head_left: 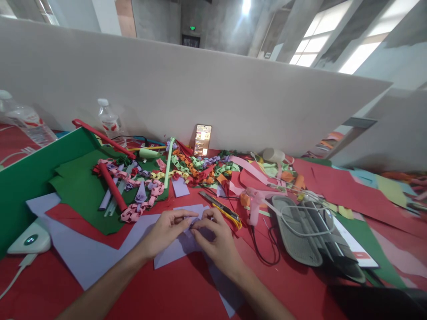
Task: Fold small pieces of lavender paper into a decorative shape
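Purple paper (pixel 176 251) lies flat on the desk (pixel 160 293) in the lower middle of the frame, and both hands pinch it at its top edge. The left hand (pixel 166 232) comes in from the lower left, with its thumb and first finger squeezed on the paper. The right hand (pixel 218 240) comes in from the lower right and grips the same spot, so the fingertips of the two hands meet. The desk has a red cover.

A bigger purple sheet (pixel 83 255) lies under the left arm, at the lower left. Just above the right hand lies a yellow cutter knife (pixel 223 209). A black cord (pixel 265 251) loops to the right of that hand. Farther right sits a grey pouch (pixel 300 233), lying open.

To the upper left of the hands, a pink and purple paper chain (pixel 142 202) curls over green paper (pixel 80 189), beside a red paper roll (pixel 112 189). At the far left edge sits a small white box with a green light (pixel 30 240).

More colourful paper chains (pixel 195 168) pile up in the middle of the frame. Behind them a phone (pixel 203 140) leans on a white wall board (pixel 233 93), with its screen lit. A water bottle (pixel 110 121) stands at the upper left, by the same board.
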Available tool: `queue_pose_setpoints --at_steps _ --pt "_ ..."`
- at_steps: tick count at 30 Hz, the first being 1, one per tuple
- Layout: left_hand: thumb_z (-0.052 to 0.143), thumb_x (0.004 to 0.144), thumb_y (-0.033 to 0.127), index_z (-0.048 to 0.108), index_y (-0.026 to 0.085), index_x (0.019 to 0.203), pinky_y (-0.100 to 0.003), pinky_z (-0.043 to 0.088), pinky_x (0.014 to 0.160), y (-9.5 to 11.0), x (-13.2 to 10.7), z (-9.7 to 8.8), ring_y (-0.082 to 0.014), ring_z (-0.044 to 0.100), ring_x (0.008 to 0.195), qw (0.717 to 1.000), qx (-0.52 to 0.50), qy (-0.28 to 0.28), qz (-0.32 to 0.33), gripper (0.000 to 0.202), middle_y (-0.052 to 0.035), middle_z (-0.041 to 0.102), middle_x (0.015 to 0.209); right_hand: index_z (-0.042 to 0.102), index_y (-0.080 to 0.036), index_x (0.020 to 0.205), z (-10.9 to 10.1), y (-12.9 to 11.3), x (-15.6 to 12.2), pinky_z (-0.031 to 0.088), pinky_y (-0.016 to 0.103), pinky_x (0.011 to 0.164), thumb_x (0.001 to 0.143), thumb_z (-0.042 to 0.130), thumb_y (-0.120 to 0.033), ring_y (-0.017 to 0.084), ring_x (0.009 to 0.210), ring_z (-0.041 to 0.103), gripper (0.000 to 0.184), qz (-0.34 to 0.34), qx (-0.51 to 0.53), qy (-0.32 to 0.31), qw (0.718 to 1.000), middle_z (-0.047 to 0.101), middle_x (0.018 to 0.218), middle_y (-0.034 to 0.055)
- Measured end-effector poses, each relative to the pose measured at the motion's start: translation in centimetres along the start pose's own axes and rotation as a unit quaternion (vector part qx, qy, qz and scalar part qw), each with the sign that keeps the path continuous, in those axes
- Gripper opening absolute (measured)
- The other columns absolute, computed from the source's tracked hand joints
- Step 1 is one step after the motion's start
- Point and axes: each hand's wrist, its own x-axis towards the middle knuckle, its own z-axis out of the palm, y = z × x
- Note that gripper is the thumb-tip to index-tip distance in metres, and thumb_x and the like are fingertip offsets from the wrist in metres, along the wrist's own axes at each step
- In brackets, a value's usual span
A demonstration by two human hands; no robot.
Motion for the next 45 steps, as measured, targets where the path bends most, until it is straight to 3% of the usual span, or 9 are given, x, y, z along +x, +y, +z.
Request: queue_pose_setpoints --at_steps 6,10,14,18,23,32,39,42,45 --pt "0.075 0.082 0.037 0.066 0.020 0.127 -0.036 0.051 0.087 -0.1 -0.4 -0.4 -0.0261 0.067 0.100 0.997 -0.034 -0.057 -0.026 0.049 -0.0104 0.075 0.107 0.065 -0.022 0.089 0.1 0.0 0.0 0.046 0.033 0.085 0.089 0.063 -0.015 0.020 0.093 0.055 0.007 0.009 0.005 0.024 1.000 0.053 0.096 0.0038" --pt "0.075 0.083 0.039 0.062 0.019 0.126 -0.031 0.050 0.077 -0.2 -0.4 -0.4 -0.0199 0.067 0.085 0.995 -0.072 -0.034 -0.061 0.049 -0.0059 0.072 0.091 0.066 -0.023 0.093 0.0 0.1 0.0 0.046 0.033 0.087 0.092 0.062 -0.018 0.020 0.097 0.056 0.006 0.010 0.007 0.021 1.000 0.054 0.098 0.0044" --pt "0.077 0.081 0.041 0.061 0.017 0.118 -0.027 0.047 0.068 -0.4 -0.1 -0.5 -0.0149 0.063 0.072 0.993 -0.093 0.004 -0.072 0.048 -0.0025 0.069 0.083 0.070 -0.026 0.107 -0.4 0.5 0.0 0.046 0.036 0.094 0.094 0.060 -0.020 0.022 0.106 0.055 0.017 -0.023 -0.019 -0.008 1.000 0.053 0.108 0.0065" --pt "0.073 0.083 0.043 0.065 0.015 0.114 -0.024 0.042 0.059 -0.4 0.2 -0.8 -0.0127 0.057 0.063 0.996 -0.063 0.005 -0.056 0.042 -0.0022 0.068 0.076 0.069 -0.028 0.111 -0.7 0.8 0.0 0.048 0.037 0.093 0.091 0.065 -0.017 0.023 0.107 0.055 0.023 -0.067 -0.051 -0.036 0.996 0.054 0.111 0.0067" --pt "0.068 0.088 0.043 0.061 0.018 0.125 -0.024 0.041 0.060 -0.2 -0.1 -1.0 -0.0149 0.059 0.065 0.999 0.008 -0.014 -0.030 0.045 -0.0018 0.070 0.075 0.069 -0.026 0.104 -0.7 0.8 0.1 0.049 0.035 0.087 0.089 0.066 -0.015 0.022 0.100 0.056 0.019 -0.077 -0.051 -0.046 0.995 0.056 0.106 0.0061" --pt "0.060 0.093 0.041 0.073 0.016 0.105 -0.027 0.043 0.069 0.9 -0.4 -0.5 -0.0176 0.062 0.075 0.998 0.014 -0.057 0.000 0.031 -0.0042 0.073 0.083 0.067 -0.023 0.094 -0.8 0.4 0.2 0.048 0.034 0.086 0.091 0.064 -0.018 0.021 0.097 0.057 0.006 -0.028 -0.015 -0.037 0.999 0.057 0.101 0.0051" --pt "0.067 0.088 0.038 0.072 0.018 0.116 -0.029 0.047 0.076 1.1 -0.6 -0.2 -0.0213 0.066 0.088 0.996 -0.002 -0.088 -0.025 0.035 -0.0079 0.076 0.100 0.058 -0.020 0.097 -0.3 0.2 0.3 0.042 0.024 0.062 0.082 0.070 -0.019 0.013 0.070 0.052 0.019 0.108 0.076 -0.010 0.991 0.057 0.084 -0.0013" --pt "0.076 0.081 0.037 0.073 0.018 0.112 -0.032 0.050 0.082 0.6 -0.6 -0.3 -0.0243 0.068 0.095 0.997 -0.009 -0.074 -0.034 0.037 -0.0088 0.076 0.101 0.062 -0.019 0.097 -0.3 0.4 0.4 0.040 0.024 0.060 0.080 0.072 -0.022 0.013 0.067 0.051 0.019 0.143 0.113 -0.013 0.983 0.058 0.080 -0.0021" --pt "0.076 0.081 0.038 0.076 0.016 0.100 -0.031 0.051 0.079 0.4 -0.5 -0.4 -0.0242 0.069 0.091 0.998 -0.015 -0.056 -0.027 0.029 -0.0086 0.077 0.095 0.066 -0.017 0.098 -0.3 0.6 0.4 0.045 0.026 0.063 0.084 0.071 -0.031 0.015 0.069 0.056 0.021 0.154 0.158 -0.015 0.975 0.063 0.081 0.0012"
